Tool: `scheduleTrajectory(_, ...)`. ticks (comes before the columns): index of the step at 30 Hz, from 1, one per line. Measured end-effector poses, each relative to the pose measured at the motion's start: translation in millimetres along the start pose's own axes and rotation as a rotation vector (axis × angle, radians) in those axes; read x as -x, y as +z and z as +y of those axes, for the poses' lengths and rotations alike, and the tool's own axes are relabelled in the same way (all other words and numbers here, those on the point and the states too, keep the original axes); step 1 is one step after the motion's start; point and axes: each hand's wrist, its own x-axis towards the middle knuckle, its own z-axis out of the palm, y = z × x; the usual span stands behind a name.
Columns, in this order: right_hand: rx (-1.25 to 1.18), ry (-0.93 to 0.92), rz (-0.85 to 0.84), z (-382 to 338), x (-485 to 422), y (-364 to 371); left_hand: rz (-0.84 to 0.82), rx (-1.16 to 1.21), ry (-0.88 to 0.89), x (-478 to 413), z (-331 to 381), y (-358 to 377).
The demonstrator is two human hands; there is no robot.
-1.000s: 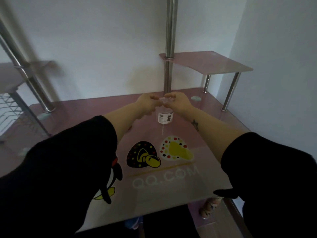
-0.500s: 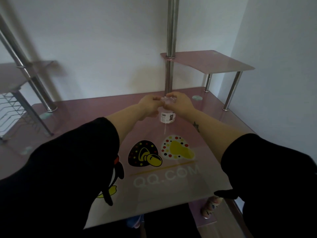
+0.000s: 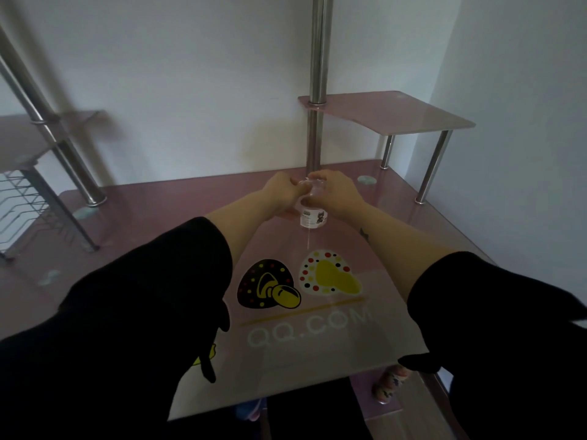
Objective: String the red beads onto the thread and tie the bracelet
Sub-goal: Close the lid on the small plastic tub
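- Currently: a small, clear, white-labelled plastic jar (image 3: 313, 219) is near the far edge of the pink glass desk (image 3: 143, 223), roughly midway along that edge and just in front of the upright steel pole (image 3: 317, 74). I cannot tell whether its base rests on the glass or is lifted slightly.
- Left hand (image 3: 279, 195): fingers curled against the jar's left side, gripping it near the top.
- Right hand (image 3: 338, 193): curled over the jar's clear top (image 3: 316, 186), pinching it from the right. The two hands meet, or nearly meet, above the label.
- Red beads: none visible. The jar's contents are too dim and small to read.
- Thread: a thin pale line runs from under the jar toward the near edge. It could be thread or a reflection; I cannot tell.
- Judged step: opening the jar. Stringing is not yet begun.
- Risk 1: the top could release suddenly and the jar tip, if twisting force goes in while the base is poorly braced.
- Risk 2: spilled contents would likely roll on the smooth glass and drop off the far or right edge.
- Risk 3: the light is poor, so small pieces would be hard to find again.
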Motion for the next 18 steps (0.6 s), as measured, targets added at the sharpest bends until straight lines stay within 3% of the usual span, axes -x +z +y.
scheduleTrajectory(8, 0.019, 0.026, 0.060, 7.4, -0.4, -2.8, -0.047, 0.103, -0.044, -11.6, 10.3, 10.2)
scheduleTrajectory(18, 0.146, -0.024, 0.111, 32.3, -12.0, -23.5, -0.084, 0.053, 0.000, -45.5, 34.0, 40.5)
